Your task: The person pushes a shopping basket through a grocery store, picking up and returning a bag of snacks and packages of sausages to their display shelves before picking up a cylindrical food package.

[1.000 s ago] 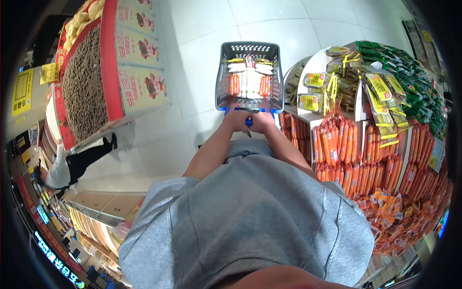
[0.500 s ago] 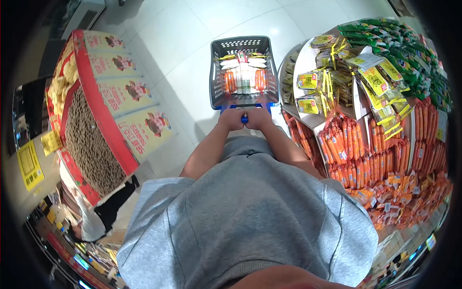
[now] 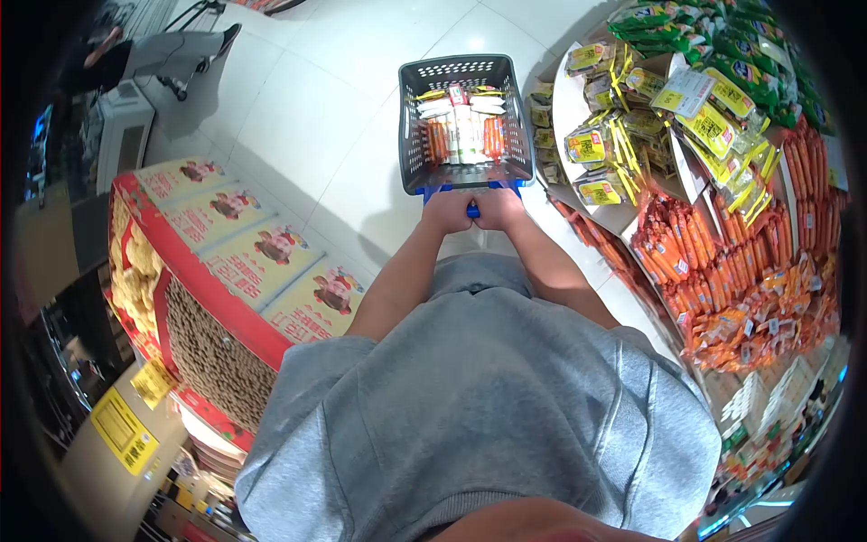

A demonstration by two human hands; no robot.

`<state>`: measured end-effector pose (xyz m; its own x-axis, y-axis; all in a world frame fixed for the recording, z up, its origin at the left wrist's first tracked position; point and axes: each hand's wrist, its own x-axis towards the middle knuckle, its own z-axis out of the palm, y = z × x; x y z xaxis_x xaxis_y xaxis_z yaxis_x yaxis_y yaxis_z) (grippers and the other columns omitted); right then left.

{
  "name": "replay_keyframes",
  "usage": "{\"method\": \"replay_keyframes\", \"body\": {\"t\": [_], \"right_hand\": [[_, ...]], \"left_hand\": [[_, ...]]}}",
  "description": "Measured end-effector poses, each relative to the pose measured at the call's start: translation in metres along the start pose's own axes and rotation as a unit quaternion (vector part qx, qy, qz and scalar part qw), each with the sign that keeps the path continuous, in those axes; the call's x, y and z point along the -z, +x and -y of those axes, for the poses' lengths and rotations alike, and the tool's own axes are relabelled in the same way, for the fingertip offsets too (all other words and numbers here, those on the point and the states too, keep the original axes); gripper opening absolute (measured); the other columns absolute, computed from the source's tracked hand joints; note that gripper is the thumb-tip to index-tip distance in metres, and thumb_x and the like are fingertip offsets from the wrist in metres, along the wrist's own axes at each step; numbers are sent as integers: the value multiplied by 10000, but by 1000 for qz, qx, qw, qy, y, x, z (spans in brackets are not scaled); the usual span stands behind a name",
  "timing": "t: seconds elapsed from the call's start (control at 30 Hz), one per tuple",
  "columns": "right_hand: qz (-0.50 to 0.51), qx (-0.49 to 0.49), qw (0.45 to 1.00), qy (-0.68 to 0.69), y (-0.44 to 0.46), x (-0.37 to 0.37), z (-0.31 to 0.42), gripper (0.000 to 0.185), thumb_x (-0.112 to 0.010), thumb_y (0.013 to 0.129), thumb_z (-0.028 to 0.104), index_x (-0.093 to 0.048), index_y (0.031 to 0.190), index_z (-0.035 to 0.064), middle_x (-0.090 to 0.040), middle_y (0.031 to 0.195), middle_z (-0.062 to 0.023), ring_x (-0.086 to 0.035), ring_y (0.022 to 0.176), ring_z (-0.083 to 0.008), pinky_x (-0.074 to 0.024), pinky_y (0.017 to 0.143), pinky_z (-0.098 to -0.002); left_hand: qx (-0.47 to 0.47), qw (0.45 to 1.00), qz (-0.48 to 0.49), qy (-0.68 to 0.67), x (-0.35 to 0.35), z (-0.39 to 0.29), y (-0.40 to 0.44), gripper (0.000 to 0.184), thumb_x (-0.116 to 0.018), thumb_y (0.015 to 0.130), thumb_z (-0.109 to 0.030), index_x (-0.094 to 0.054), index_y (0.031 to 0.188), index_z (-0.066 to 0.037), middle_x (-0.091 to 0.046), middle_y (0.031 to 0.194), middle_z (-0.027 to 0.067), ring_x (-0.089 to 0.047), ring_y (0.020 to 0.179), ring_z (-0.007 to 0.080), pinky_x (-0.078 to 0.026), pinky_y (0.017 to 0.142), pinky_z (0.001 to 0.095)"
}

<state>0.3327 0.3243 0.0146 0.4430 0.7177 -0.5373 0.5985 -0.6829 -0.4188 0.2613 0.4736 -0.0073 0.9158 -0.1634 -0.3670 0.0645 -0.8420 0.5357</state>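
Note:
Side by side, my left hand [image 3: 446,211] and my right hand [image 3: 498,209] are both wrapped round the blue handle [image 3: 472,210] of a shopping cart. A dark grey perforated basket [image 3: 413,126] sits on the cart just beyond them. Inside the basket are orange-wrapped sausages [image 3: 493,138] at the left and right, white packs [image 3: 463,135] in the middle, and a red-topped pack [image 3: 458,95] at the far end. Yellow-edged packs lie near it. My fingers' undersides are hidden.
At the left stands a red-edged display bin [image 3: 226,262] with brown and pale loose goods. Close on the right is a display of orange sausages [image 3: 677,244], yellow-labelled packs [image 3: 587,147] and green packs [image 3: 754,90]. Another person [image 3: 172,54] is at the upper left. Pale tiles [image 3: 343,135] run ahead.
The view has turned and moved forward; the left bin now lies lower and nearer me. A walking person has come into view at the upper left. Both hands stay on the handle.

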Motion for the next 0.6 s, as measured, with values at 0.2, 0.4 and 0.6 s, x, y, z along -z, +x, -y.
{"method": "replay_keyframes", "body": {"t": [0.2, 0.4, 0.6], "right_hand": [[-57, -9, 998, 0, 47, -2, -16, 260, -638, 703, 316, -689, 874, 127, -684, 765, -135, -673, 723, -327, -543, 683, -442], [-74, -28, 996, 34, 88, 28, -28, 220, -621, 712, 283, -684, 844, 118, -681, 785, -129, -669, 740, -308, -529, 686, -444], [-100, -21, 994, 35, 113, 62, -46, 229, -613, 707, 300, -675, 823, 113, -664, 707, -130, -656, 665, -318, -524, 638, -442]], "left_hand": [[-14, 999, 11, 50, 35, 21, 38, 181, -625, 692, -256, -641, 823, -132, -671, 753, 98, -662, 741, 300, -512, 660, 445], [-4, 994, 46, 100, 73, 39, 91, 208, -616, 695, -281, -660, 835, -132, -683, 782, 105, -668, 764, 306, -527, 686, 443], [29, 987, 98, 126, 109, 36, 138, 228, -609, 703, -305, -662, 848, -136, -691, 808, 112, -673, 793, 306, -534, 707, 441]]}}
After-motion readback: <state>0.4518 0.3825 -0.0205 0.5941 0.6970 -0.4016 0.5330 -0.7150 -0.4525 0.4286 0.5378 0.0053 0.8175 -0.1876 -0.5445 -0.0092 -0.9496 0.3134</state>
